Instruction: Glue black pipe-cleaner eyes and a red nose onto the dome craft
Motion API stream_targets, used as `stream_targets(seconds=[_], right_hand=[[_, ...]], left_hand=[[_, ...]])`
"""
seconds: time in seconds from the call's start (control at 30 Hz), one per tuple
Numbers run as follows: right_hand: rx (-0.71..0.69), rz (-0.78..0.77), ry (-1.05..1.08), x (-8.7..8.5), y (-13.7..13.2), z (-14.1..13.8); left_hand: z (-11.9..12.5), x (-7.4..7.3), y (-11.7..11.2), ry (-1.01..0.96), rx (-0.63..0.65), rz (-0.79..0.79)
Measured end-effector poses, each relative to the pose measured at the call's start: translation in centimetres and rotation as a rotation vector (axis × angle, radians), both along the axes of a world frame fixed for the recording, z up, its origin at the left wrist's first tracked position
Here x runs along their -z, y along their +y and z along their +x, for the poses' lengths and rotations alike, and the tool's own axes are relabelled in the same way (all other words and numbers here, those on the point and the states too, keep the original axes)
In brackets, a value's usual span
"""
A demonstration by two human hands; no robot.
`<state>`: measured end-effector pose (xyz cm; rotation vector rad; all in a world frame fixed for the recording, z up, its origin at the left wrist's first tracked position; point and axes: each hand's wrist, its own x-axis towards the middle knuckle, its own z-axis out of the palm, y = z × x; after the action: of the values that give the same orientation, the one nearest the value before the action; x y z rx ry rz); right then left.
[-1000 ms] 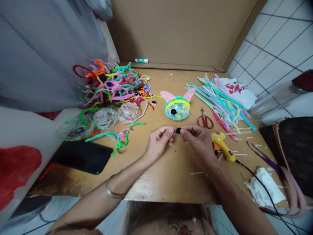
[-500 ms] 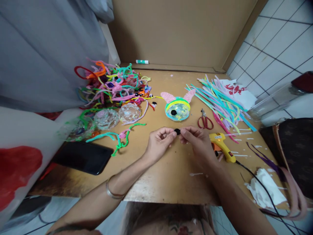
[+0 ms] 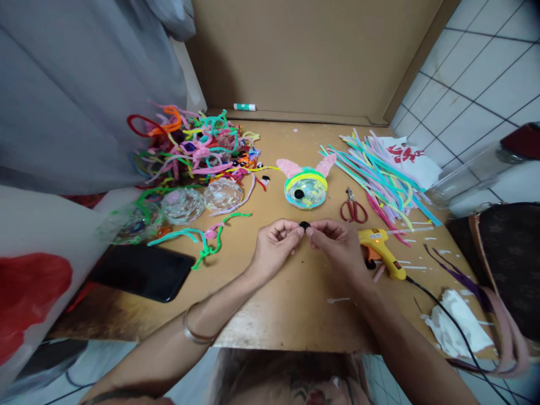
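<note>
Between the fingertips of both hands is a small round black piece (image 3: pixel 304 225), much like the black eye on the ornament behind it. My left hand (image 3: pixel 276 244) pinches its left side, and my right hand (image 3: pixel 333 242) pinches the right side. Just beyond them sits a clear dome-shaped ornament (image 3: pixel 312 197) with a yellow and green band, two pink ears and one black round eye at its left. To the right of my right hand lies a yellow glue gun (image 3: pixel 386 256) with an orange light showing. Red-handled cutters (image 3: pixel 354 208) rest above it.
A tangled heap of pipe cleaners (image 3: pixel 198 143) fills the back left, with clear domes (image 3: pixel 183 205) in front. A phone (image 3: pixel 145 271) lies at the left. Straight pipe cleaners (image 3: pixel 379 174) spread at the right, near a crumpled tissue (image 3: pixel 458 326) and a brown bag (image 3: pixel 502 264).
My right hand's fingers have shifted slightly left and closer to my left fingertips around the black piece. The ornament and the things on the table have stayed put.
</note>
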<state>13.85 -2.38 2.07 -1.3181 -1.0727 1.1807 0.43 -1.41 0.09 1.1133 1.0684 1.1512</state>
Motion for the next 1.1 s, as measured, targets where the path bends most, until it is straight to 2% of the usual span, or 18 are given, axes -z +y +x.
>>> stream_targets(seconds=[0.3, 0.47, 0.67, 0.9, 1.1], right_hand=[[-0.026, -0.015, -0.029, 0.0, 0.2, 0.5], [-0.062, -0.020, -0.028, -0.3, 0.2, 0.6], [-0.073, -0.014, -0.043, -0.6, 0.0, 0.6], [-0.066, -0.003, 0.049, -0.2, 0.1, 0.1], [-0.049, 0.027, 0.056, -0.1, -0.1, 0.2]], left_hand=[[-0.2, 0.3, -0.1, -0.006, 0.048, 0.027], [-0.3, 0.0, -0.1, -0.018, 0.049, 0.058], [-0.2, -0.4, -0.2, 0.056, -0.016, 0.100], [0.0, 0.5, -0.1, -0.110, -0.106, 0.081], [0.0, 0.4, -0.3, -0.091, -0.017, 0.109]])
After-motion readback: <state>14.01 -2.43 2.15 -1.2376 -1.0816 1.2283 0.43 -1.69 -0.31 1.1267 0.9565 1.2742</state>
